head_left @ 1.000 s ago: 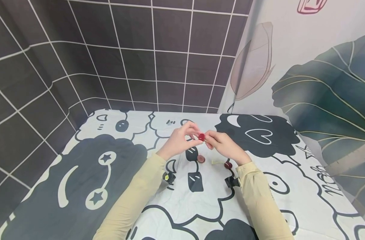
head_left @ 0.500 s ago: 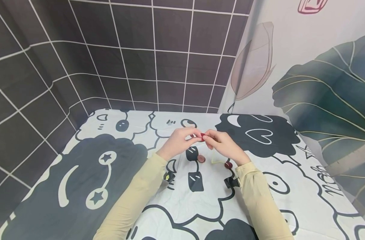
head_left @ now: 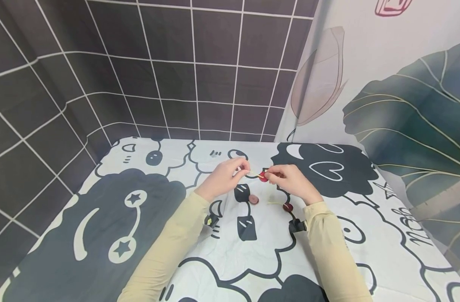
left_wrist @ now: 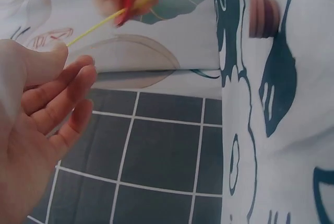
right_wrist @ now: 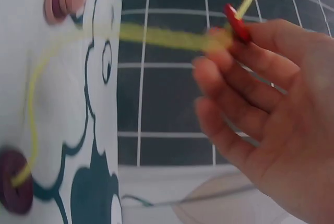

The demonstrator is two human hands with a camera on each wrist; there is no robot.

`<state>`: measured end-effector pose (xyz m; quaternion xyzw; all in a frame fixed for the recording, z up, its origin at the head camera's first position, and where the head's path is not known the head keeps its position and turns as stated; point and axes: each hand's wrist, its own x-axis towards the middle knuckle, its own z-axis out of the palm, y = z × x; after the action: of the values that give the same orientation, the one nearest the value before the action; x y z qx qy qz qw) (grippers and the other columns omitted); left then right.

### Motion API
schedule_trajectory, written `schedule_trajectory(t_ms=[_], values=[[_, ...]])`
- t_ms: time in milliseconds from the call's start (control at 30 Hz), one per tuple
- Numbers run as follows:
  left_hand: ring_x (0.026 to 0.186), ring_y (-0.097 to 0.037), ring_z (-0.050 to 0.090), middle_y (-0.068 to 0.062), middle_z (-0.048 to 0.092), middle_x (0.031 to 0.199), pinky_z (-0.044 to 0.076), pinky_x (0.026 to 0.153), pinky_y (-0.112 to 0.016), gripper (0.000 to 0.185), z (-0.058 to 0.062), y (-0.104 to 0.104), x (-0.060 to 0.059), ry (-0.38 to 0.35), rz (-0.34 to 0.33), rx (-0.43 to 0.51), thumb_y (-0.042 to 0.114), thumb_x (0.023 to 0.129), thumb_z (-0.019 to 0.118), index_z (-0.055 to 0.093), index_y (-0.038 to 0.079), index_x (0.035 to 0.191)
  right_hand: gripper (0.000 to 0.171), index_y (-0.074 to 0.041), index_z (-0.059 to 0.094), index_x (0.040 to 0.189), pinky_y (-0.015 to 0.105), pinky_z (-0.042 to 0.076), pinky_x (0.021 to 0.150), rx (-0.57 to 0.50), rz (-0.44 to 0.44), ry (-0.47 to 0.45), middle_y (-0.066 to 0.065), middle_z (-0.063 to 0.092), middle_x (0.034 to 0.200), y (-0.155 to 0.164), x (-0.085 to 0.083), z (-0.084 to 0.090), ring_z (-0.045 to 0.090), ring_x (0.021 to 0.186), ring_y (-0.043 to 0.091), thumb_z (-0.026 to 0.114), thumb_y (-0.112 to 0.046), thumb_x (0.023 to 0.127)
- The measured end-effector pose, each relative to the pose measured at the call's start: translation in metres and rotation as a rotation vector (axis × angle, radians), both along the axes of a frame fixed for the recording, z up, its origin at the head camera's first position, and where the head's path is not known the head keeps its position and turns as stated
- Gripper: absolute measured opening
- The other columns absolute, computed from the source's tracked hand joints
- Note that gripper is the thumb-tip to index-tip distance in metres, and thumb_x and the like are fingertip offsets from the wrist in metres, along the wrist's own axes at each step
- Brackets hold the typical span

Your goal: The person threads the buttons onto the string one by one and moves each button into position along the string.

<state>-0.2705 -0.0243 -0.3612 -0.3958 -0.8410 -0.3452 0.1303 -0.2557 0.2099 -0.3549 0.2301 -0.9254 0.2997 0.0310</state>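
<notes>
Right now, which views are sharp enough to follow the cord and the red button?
Head view: evenly lit, sharp, but the red button is tiny. Left wrist view: the yellow cord is crisp, the button blurred. Right wrist view: cord and button smeared by blur, right hand soft.

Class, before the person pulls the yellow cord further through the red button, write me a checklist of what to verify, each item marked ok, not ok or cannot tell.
1. Left hand pinches the free end of the yellow cord: ok.
2. Right hand has a grip on the red button: ok.
3. Cord passes through the red button: ok, it shows on both sides in the wrist views.
4. Cord runs free of knots down to the dark button on the cloth: cannot tell, blurred.
5. Brown button lies clear of the cord's path: ok.
6. Which hole the cord uses: cannot tell.
</notes>
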Motion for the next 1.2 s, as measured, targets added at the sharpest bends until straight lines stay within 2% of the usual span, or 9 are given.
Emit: schedule_trajectory(t_ms=[100, 300, 533, 667, 800, 900, 1000, 1100, 1200], values=[[0.086, -0.016, 0.061, -0.004, 0.066, 0.093, 0.052, 0.08, -0.032, 0.005, 0.002, -0.004, -0.002, 0.015, 0.018, 0.02, 0.013, 0.096, 0.058, 0.06, 0.009, 0.096, 0.013, -0.007, 0.071, 0.088, 0.025, 0.042, 0.06, 0.065, 0.043, -0.058, 0.002, 0.064, 0.075, 0.012, -0.002, -0.002, 0.05, 0.066, 0.012, 0.06, -0.013, 0.092], [0.083, -0.016, 0.061, -0.005, 0.069, 0.093, 0.05, 0.075, -0.03, 0.004, 0.008, -0.008, -0.001, 0.07, 0.047, 0.068, 0.012, 0.095, 0.058, 0.059, 0.008, 0.096, 0.014, -0.008, 0.07, 0.082, 0.023, 0.036, 0.054, 0.15, 0.129, -0.255, -0.001, 0.059, 0.067, 0.033, -0.004, -0.009, 0.047, 0.061, 0.009, 0.06, -0.014, 0.09], [0.083, -0.018, 0.062, -0.007, 0.069, 0.091, 0.051, 0.072, -0.032, 0.005, 0.013, -0.01, 0.003, 0.093, 0.02, 0.111, 0.011, 0.095, 0.058, 0.059, 0.006, 0.095, 0.025, -0.005, 0.062, 0.07, 0.023, 0.032, 0.057, 0.223, 0.123, -0.407, -0.007, 0.046, 0.057, 0.047, -0.005, -0.016, 0.043, 0.058, 0.009, 0.062, -0.021, 0.09], [0.082, -0.018, 0.061, -0.007, 0.068, 0.09, 0.051, 0.071, -0.034, 0.008, 0.015, -0.01, 0.004, 0.084, 0.019, 0.115, 0.013, 0.096, 0.057, 0.059, 0.005, 0.095, 0.028, -0.004, 0.058, 0.066, 0.024, 0.032, 0.06, 0.264, 0.128, -0.444, -0.007, 0.043, 0.055, 0.053, -0.005, -0.02, 0.042, 0.057, 0.009, 0.061, -0.02, 0.089], [0.08, -0.018, 0.059, -0.007, 0.067, 0.087, 0.049, 0.071, -0.032, 0.007, 0.016, -0.008, 0.006, 0.101, 0.007, 0.113, 0.011, 0.095, 0.058, 0.059, 0.005, 0.094, 0.03, -0.005, 0.062, 0.069, 0.025, 0.033, 0.06, 0.284, 0.072, -0.483, -0.007, 0.041, 0.055, 0.057, -0.004, -0.021, 0.041, 0.056, 0.009, 0.063, -0.027, 0.089], [0.078, -0.017, 0.058, -0.005, 0.066, 0.085, 0.049, 0.073, -0.03, 0.005, 0.015, -0.005, 0.007, 0.103, -0.007, 0.097, 0.011, 0.095, 0.059, 0.059, 0.006, 0.094, 0.032, -0.005, 0.064, 0.072, 0.026, 0.033, 0.058, 0.289, 0.023, -0.451, -0.006, 0.04, 0.054, 0.058, -0.002, -0.017, 0.04, 0.055, 0.01, 0.061, -0.031, 0.091], [0.078, -0.015, 0.059, -0.003, 0.066, 0.082, 0.048, 0.077, -0.03, 0.005, 0.013, -0.003, 0.008, 0.095, -0.013, 0.067, 0.012, 0.094, 0.06, 0.059, 0.007, 0.093, 0.028, -0.006, 0.065, 0.076, 0.026, 0.035, 0.057, 0.237, 0.03, -0.324, -0.005, 0.045, 0.056, 0.052, -0.001, -0.009, 0.043, 0.056, 0.01, 0.058, -0.026, 0.094], [0.075, -0.014, 0.06, 0.0, 0.065, 0.077, 0.047, 0.075, -0.03, 0.005, 0.011, 0.0, 0.008, 0.105, -0.011, 0.03, 0.013, 0.094, 0.061, 0.059, 0.009, 0.092, 0.02, -0.008, 0.069, 0.086, 0.024, 0.043, 0.063, 0.099, 0.075, -0.177, 0.0, 0.061, 0.068, 0.038, 0.0, -0.001, 0.052, 0.065, 0.01, 0.058, -0.021, 0.096], [0.07, -0.013, 0.057, 0.002, 0.065, 0.073, 0.045, 0.073, -0.03, 0.005, 0.009, 0.002, 0.008, 0.132, -0.004, -0.004, 0.014, 0.093, 0.062, 0.059, 0.011, 0.092, 0.02, -0.011, 0.071, 0.106, 0.024, 0.05, 0.079, -0.078, 0.116, -0.13, 0.005, 0.072, 0.095, 0.019, 0.002, 0.006, 0.062, 0.086, 0.009, 0.058, -0.023, 0.097]])
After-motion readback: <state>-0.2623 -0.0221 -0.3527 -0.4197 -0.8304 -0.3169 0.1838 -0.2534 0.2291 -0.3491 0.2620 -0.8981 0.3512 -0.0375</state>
